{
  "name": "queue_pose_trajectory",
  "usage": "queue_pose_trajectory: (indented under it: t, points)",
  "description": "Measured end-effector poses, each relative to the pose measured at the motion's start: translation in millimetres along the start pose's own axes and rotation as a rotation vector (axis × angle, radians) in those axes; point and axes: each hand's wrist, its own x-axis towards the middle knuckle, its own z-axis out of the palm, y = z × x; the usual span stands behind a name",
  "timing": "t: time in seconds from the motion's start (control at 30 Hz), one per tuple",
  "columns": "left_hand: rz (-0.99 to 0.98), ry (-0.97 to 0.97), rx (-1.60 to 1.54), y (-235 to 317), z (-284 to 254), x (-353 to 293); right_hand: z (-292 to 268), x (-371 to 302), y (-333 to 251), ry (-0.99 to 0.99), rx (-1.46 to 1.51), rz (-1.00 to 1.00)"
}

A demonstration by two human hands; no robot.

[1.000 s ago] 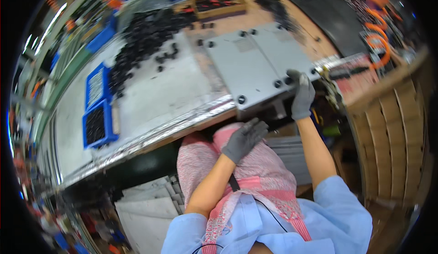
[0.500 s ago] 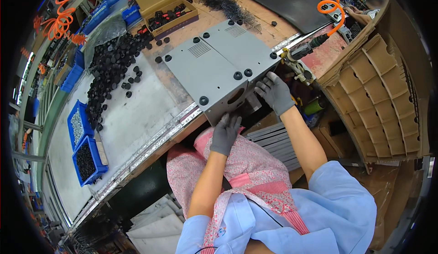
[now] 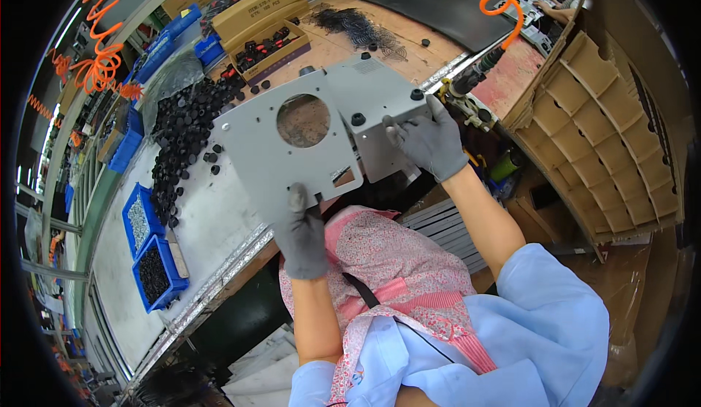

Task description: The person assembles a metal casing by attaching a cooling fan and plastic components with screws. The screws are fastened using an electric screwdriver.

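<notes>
Closest to me in the head view is the wearer's pink patterned cloth apron (image 3: 394, 253). Just past it, the grey-gloved left hand (image 3: 301, 235) grasps a flat grey metal panel with a large round hole (image 3: 252, 151) by its near edge, one digit on the face and the rest out of my sight. That panel is tilted over the desk (image 3: 226, 206) and covers part of its top. The grey-gloved right hand (image 3: 431, 140) touches the near edge of a second grey metal panel with black round feet (image 3: 383, 96); I cannot tell whether it grips or only rests there. A dark power driver on a coiled orange hose (image 3: 478, 71) stands close beyond the right hand, and a big brown cardboard carton with dividers (image 3: 599, 115) crowds that side.

To the left I see two blue plastic trays: one (image 3: 179, 284) holds small black pieces, the other (image 3: 155, 213) small silvery ones. A heap of black round caps (image 3: 182, 126) spreads beyond them. Farther off, an open brown cardboard box (image 3: 292, 55) holds black and red parts, beside a tangle of thin black strands (image 3: 358, 27). Farthest right, I see a co-worker's hand (image 3: 558, 12).
</notes>
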Motion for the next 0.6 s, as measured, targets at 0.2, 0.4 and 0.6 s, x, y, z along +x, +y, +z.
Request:
queue_pose_trajectory:
  t: [0.2, 0.4, 0.6]
  points:
    - [0.394, 0.108, 0.703, 20, 10, -21, 41, -7, 18, -0.165, -0.367, -0.063]
    - [0.943, -0.056, 1.405, 61, 13, -15, 50, -5, 33, -0.064, -1.701, -0.223]
    - [1.152, -0.351, 1.807, 58, 32, 16, 41, 5, 51, -0.037, -2.354, -0.495]
